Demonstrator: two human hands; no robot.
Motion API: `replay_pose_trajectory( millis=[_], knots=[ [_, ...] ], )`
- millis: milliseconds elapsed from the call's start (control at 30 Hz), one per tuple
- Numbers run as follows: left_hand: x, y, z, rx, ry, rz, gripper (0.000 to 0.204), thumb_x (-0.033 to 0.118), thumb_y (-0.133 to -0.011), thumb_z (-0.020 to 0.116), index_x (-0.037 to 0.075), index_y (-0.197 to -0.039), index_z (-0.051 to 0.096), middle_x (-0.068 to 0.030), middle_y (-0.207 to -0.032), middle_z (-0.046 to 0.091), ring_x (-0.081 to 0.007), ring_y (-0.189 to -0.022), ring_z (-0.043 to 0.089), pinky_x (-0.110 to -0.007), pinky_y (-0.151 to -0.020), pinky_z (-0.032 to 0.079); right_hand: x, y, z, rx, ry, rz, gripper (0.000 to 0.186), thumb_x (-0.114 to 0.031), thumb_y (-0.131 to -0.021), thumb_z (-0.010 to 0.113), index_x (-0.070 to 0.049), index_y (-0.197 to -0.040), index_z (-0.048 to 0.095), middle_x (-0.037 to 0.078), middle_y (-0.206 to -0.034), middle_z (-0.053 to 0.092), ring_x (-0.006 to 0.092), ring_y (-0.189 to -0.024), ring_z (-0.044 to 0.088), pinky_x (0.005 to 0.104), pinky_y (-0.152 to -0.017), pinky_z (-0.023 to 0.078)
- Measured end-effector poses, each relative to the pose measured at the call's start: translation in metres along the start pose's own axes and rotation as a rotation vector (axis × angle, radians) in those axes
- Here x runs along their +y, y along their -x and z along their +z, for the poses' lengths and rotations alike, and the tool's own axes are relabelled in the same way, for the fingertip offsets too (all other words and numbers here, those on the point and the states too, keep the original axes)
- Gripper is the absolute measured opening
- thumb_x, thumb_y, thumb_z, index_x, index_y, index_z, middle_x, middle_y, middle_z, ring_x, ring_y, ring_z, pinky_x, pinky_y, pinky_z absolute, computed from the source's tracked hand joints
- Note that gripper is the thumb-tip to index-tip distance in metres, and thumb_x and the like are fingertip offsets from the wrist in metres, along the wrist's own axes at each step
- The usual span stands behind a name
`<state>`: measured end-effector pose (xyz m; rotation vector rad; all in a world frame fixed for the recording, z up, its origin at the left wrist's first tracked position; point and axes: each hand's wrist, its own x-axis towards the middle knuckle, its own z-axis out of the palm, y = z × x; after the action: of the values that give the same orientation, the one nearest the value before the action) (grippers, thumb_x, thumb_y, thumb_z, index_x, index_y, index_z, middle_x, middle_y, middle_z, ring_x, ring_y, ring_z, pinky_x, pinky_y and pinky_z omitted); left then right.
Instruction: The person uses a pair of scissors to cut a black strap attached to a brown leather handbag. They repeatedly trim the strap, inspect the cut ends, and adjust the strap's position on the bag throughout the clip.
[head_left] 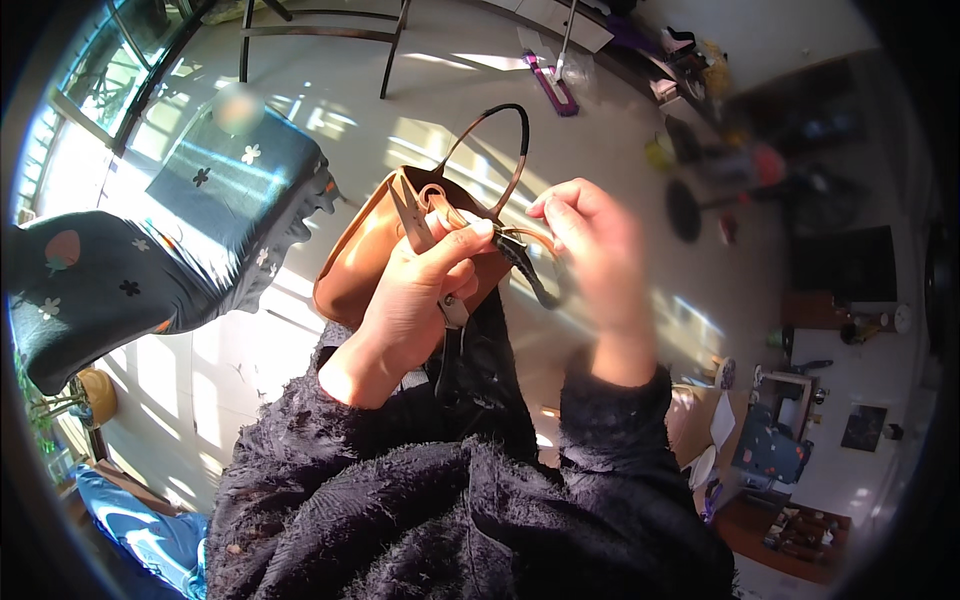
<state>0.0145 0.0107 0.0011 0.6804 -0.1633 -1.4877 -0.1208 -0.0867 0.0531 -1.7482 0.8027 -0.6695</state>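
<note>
1. Nearest: dark, fuzzy garment (pixel 400 510), bunched across the lap, sleeves reaching both wrists.
2. Left hand (pixel 430 265): thumb and forefinger closed in a pinch at the near tan strap (pixel 538 237) of the bag; remaining fingers curled beneath. Thumb tip in sunlight.
3. Right hand (pixel 597 235): raised just beside the strap, well off the left wrist, blurred. Fingers bent, thumb near the forefinger; cannot tell whether anything thin is gripped between them.
4. Dark strip (pixel 522 262): hangs from near the left fingertips, angled down and to the right, its lower end blurred.
5. Brown bag (pixel 355 255): at the lap, tilted, behind and to the left of the left hand. Smooth front face catches the light. Far handle (pixel 524 140) stands up in an arch, partly dark, partly brown.
6. Left side, beyond the bag: grey-blue cover (pixel 240 165) with flower motifs, draped over furniture. Lower left, a yellowish pot (pixel 98 397) and crumpled blue material (pixel 150 530).
7. Pale floor (pixel 210 400): barred with sunlight and shadow.
8. Farther out: purple mop head (pixel 555 90) on the floor, dark-legged frame (pixel 320 33) to its left. Far right, black panel (pixel 860 263) and reddish-brown table (pixel 745 525).
</note>
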Motion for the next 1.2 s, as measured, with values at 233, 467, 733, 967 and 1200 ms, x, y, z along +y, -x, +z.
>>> replay_pose_trajectory(
  millis=[233, 467, 733, 967, 1200],
  knots=[
    [0.001, 0.002, -0.009, -0.067, -0.086, 0.013, 0.019, 0.013, -0.086, 0.06, 0.006, -0.103, 0.058, 0.0082, -0.066, 0.039, -0.0025, -0.055, 0.032, -0.019, -0.051, 0.025, 0.001, 0.008, -0.005, -0.147, -0.082, 0.114, 0.011, -0.01, -0.09, 0.055, -0.001, -0.088, 0.06, -0.001, -0.083, 0.059, 0.0048, -0.077, 0.051, 0.0192, -0.071, 0.042],
    [0.003, 0.004, -0.014, -0.145, -0.164, -0.014, 0.046, 0.015, -0.089, 0.054, 0.005, -0.132, 0.041, 0.0067, -0.075, 0.044, -0.0017, -0.057, 0.031, -0.017, -0.053, 0.025, 0.006, 0.01, -0.004, -0.214, -0.106, 0.08, 0.01, -0.01, -0.088, 0.058, -0.001, -0.089, 0.061, -0.002, -0.082, 0.058, 0.0032, -0.074, 0.051, 0.0181, -0.067, 0.042],
    [0.004, 0.005, -0.014, -0.129, -0.237, -0.018, 0.05, 0.019, -0.089, 0.055, 0.007, -0.135, 0.04, 0.0082, -0.074, 0.045, -0.0011, -0.059, 0.033, -0.017, -0.055, 0.025, -0.008, 0.012, 0.005, -0.256, 0.128, -0.09, 0.011, -0.008, -0.076, 0.068, -0.002, -0.083, 0.062, 0.002, -0.078, 0.054, 0.009, -0.07, 0.048, 0.0216, -0.064, 0.038],
    [0.0, 0.005, -0.013, -0.135, -0.197, -0.033, 0.05, 0.015, -0.088, 0.057, 0.004, -0.134, 0.039, 0.0086, -0.068, 0.039, -0.0015, -0.058, 0.032, -0.018, -0.054, 0.024, -0.002, 0.012, 0.009, -0.22, -0.03, -0.026, 0.007, -0.003, -0.081, 0.066, 0.0, -0.079, 0.059, -0.002, -0.077, 0.051, 0.003, -0.065, 0.047, 0.0182, -0.057, 0.039],
    [0.004, 0.007, -0.011, -0.148, -0.199, -0.049, 0.05, 0.016, -0.088, 0.056, 0.004, -0.134, 0.038, 0.0091, -0.069, 0.039, -0.0013, -0.058, 0.032, -0.017, -0.054, 0.023, 0.003, 0.009, 0.015, -0.21, -0.122, -0.128, 0.008, -0.006, -0.083, 0.066, 0.0, -0.081, 0.06, -0.001, -0.081, 0.053, 0.003, -0.068, 0.049, 0.0178, -0.061, 0.04]
  ],
)
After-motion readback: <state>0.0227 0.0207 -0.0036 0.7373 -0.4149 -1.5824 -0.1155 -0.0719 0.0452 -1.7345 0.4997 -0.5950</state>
